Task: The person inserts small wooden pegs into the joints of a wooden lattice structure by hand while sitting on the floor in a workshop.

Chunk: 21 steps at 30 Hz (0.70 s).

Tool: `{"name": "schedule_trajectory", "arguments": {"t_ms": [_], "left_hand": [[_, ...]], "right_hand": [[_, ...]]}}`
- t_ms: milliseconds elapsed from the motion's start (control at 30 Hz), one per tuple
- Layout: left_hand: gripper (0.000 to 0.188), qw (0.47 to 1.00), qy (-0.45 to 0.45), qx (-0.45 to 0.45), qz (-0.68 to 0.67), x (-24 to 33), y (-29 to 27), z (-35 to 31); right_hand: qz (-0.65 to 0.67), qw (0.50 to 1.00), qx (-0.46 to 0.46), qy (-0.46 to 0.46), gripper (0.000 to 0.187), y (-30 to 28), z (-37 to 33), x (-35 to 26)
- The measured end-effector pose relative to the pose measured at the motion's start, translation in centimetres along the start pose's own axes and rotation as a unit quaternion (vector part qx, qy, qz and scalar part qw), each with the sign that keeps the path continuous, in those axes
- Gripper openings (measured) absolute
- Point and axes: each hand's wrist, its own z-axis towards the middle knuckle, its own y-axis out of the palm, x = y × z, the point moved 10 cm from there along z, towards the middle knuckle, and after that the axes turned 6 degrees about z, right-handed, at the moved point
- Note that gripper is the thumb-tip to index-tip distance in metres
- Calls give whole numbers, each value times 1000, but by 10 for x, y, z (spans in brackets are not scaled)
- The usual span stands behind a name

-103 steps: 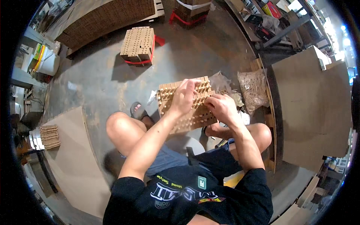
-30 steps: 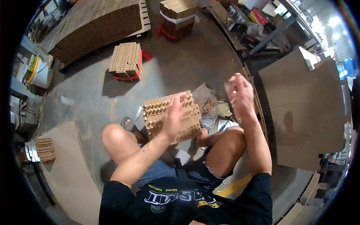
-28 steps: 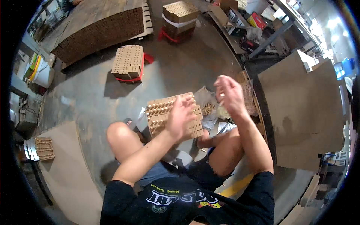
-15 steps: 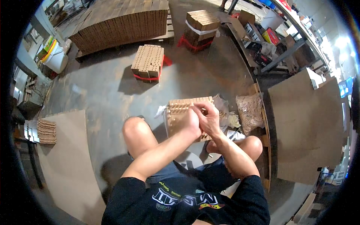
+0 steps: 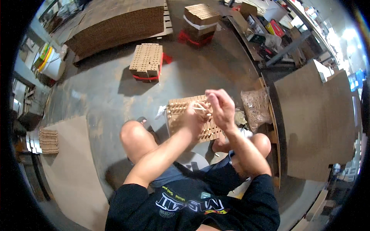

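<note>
Between my knees stands a brown block of perforated strips (image 5: 176,111) with rows of pale wooden pegs sticking out of its holes. My left hand (image 5: 192,120), slightly blurred, is over the middle of the block, closed round several loose wooden pegs (image 5: 200,106) whose pale ends show at its fingers. My right hand (image 5: 222,107) is raised over the block's right side, just beside the left one. Its fingers are curled together; whatever they may hold is hidden.
A clear bag of wooden pegs (image 5: 255,109) lies to the right. Ahead are two strapped perforated blocks (image 5: 145,61) (image 5: 200,23) and a long stack of brown strips (image 5: 119,34) on a pallet. Cardboard sheets (image 5: 69,165) (image 5: 316,127) flank me.
My hands have come apart: the right has risen and moved right, off the left. Pegs in the left hand now show. The view has shifted slightly.
</note>
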Motion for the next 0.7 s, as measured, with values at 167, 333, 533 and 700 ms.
{"name": "schedule_trajectory", "arguments": {"t_ms": [167,333,533,700], "left_hand": [[33,987,-9,61,-149,6,-41,18],[32,991,15,1,-132,16,-44,12],[34,997,7,-10,-76,16,-45,4],[32,996,5,-25,-82,13,-42,7]], "right_hand": [[-11,989,-112,99,19,-38,24,16],[-150,958,-151,194,16,-59,1,60],[-177,959,-213,65,16,-37,-14,71],[-201,955,-218,20,13,-32,-20,71]]}}
